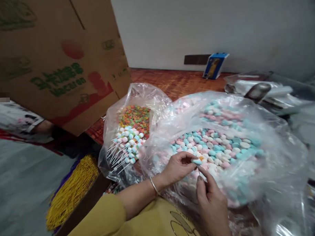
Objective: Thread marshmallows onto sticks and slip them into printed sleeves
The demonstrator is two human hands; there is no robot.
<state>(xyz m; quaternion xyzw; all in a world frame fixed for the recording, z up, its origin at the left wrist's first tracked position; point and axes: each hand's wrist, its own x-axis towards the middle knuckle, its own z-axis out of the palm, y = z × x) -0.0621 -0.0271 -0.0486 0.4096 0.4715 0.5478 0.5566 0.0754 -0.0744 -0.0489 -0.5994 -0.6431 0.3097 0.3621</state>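
My left hand point(178, 169), with a bracelet at its wrist, pinches a small blue-and-white candy point(197, 162) between thumb and fingers. Just below it, the fingertips of my right hand point(211, 195) close on a thin white stick point(199, 170), of which only a short piece shows. Whether the stick is inside the candy I cannot tell. Under both hands lies a large clear plastic bag point(158, 140) of loose pink, white and blue candies point(212, 143). An orange piece point(201, 158) sits right behind the held candy. To the left, candies on white sticks point(130, 144) lie in a pile.
Colourful small rings point(136, 117) fill another plastic bag point(139, 91). A cardboard box point(88, 65) stands at the left, near a bundle of yellow strands point(74, 189). A blue box point(215, 66) and a metal scoop point(258, 91) are farther back. Another person's arm point(44, 127) shows at far left.
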